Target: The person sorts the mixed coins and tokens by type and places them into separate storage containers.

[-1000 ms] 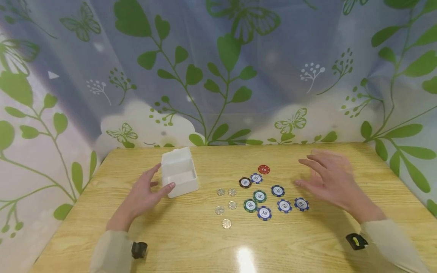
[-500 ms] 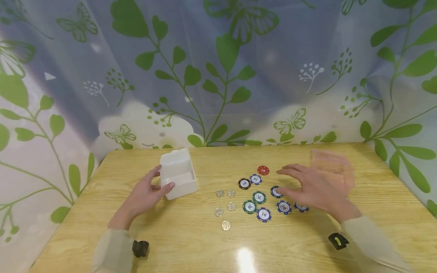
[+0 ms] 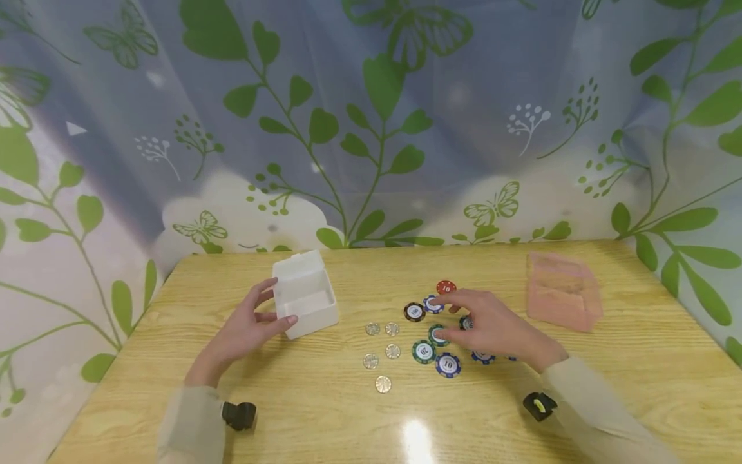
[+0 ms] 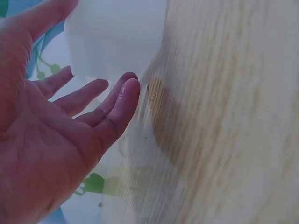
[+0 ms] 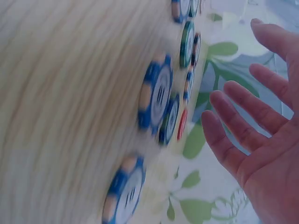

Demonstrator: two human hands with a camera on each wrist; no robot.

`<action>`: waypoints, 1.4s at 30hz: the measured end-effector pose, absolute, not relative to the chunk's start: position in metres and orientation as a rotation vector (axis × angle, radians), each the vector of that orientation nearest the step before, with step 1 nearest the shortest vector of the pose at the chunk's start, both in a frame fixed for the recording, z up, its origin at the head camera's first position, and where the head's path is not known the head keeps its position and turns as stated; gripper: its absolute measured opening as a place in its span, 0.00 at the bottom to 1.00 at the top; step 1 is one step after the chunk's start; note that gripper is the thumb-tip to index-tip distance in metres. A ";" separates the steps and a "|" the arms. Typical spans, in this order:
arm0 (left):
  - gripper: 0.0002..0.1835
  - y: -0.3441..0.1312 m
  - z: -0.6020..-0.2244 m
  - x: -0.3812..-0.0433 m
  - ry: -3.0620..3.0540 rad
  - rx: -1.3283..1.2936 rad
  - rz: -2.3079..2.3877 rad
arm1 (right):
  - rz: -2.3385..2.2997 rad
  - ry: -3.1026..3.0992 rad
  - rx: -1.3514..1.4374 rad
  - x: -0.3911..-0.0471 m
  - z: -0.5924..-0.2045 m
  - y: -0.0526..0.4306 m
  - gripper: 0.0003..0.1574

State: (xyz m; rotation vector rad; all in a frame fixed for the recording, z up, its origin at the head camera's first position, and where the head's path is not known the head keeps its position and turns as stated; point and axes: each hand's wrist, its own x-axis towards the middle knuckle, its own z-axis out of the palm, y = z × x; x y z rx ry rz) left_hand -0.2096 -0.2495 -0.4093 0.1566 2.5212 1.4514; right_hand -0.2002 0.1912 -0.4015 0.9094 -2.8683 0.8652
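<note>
A white plastic box (image 3: 312, 316) with its lid (image 3: 297, 265) up stands left of centre on the wooden table. My left hand (image 3: 246, 328) holds it at its left side, thumb at the front corner and fingers towards the back. In the left wrist view the box (image 4: 117, 37) lies between thumb and fingers. My right hand (image 3: 493, 322) hovers above several poker chips, holding nothing, its fingers (image 5: 229, 144) apart in the right wrist view. Beneath or beside it are a green chip (image 3: 424, 352), a blue chip (image 3: 448, 365), a black chip (image 3: 414, 312) and a red chip (image 3: 446, 287). It partly hides other chips.
Several small shiny coins (image 3: 393, 351) lie between the box and the chips. At the back right is a translucent pink container (image 3: 562, 290). A patterned curtain (image 3: 371, 161) hangs behind the table (image 3: 324, 412).
My right hand has moved left from beside the pink container to over the chips, uncovering the container. My left hand has stayed at the white box.
</note>
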 end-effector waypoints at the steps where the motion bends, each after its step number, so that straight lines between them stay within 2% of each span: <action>1: 0.53 -0.251 -0.410 -0.211 2.500 0.166 1.476 | 0.901 -2.876 0.921 -0.201 -0.402 0.187 0.33; 16: 0.50 -0.250 -0.410 -0.218 2.377 0.239 1.582 | 1.281 -2.890 1.072 -0.220 -0.407 0.146 0.30; 24: 0.50 -0.251 -0.411 -0.219 2.350 0.236 1.617 | 1.163 -2.929 1.103 -0.227 -0.412 0.133 0.30; 32: 0.50 -0.250 -0.411 -0.219 2.348 0.229 1.614 | 1.100 -3.028 1.057 -0.232 -0.416 0.116 0.37; 42: 0.50 -0.251 -0.412 -0.219 2.333 0.231 1.625 | 1.119 -3.104 0.965 -0.235 -0.412 0.105 0.35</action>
